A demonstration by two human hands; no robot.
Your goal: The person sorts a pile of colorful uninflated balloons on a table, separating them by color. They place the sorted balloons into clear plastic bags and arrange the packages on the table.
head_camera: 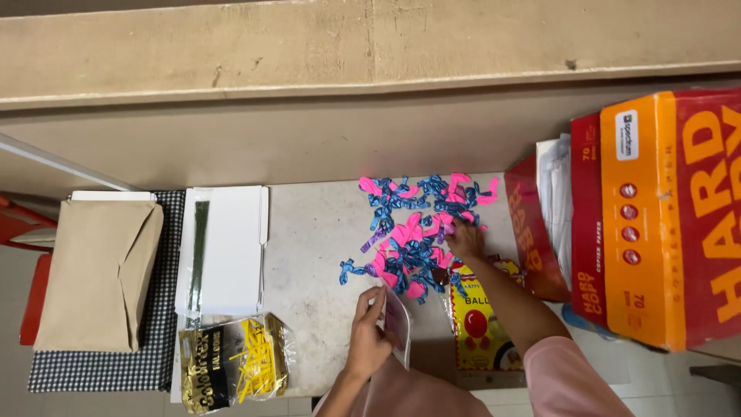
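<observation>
A pile of pink and blue uninflated balloons lies spread on a pale tabletop. My right hand reaches into the right side of the pile, fingers pinching a pink balloon. My left hand is nearer the front edge and holds a small clear plastic bag with pink contents. A yellow balloon packet with a red balloon picture lies under my right forearm.
A large orange and red paper carton stands at the right. A white box with green sticks, a brown envelope on checked cloth and a bag of yellow pieces sit at the left.
</observation>
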